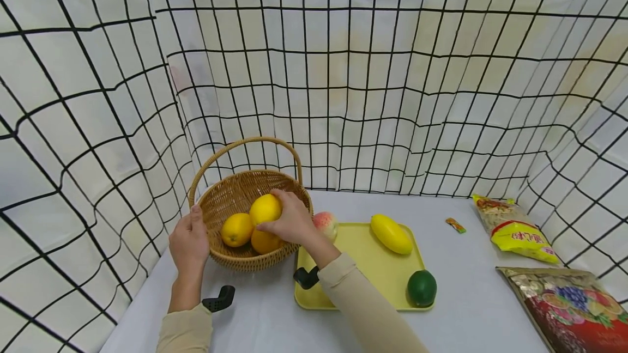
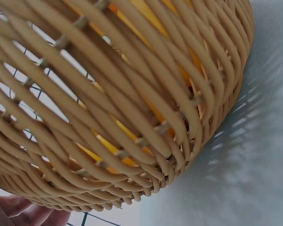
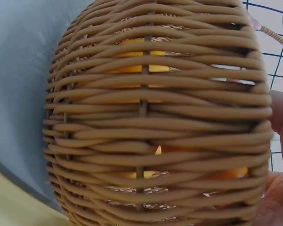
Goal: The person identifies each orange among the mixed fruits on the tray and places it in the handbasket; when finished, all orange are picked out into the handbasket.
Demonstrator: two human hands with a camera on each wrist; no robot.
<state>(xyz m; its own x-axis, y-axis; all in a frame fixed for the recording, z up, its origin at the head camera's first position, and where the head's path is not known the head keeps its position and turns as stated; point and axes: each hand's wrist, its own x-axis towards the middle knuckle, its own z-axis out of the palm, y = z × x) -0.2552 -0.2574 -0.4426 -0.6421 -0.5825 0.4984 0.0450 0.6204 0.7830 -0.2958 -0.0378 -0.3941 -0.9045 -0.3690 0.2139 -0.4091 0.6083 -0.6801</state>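
Observation:
A wicker basket with a tall arched handle stands at the left of the table, tilted toward me. My left hand grips its left rim, thumb up at the edge; some of its fingers show beyond the weave in the left wrist view. Reaching over the right rim, my right hand holds a round yellow fruit between thumb and fingers, inside the basket. Beneath that fruit lie an orange and, to its left, a deeper yellow fruit. In the right wrist view the basket wall hides most of the hand.
Right of the basket lies a yellow tray bearing a long yellow fruit and a dark green fruit. A peach sits at its back left corner. Farther right are a small wrapped snack and two bags. Black-gridded cloth surrounds the table.

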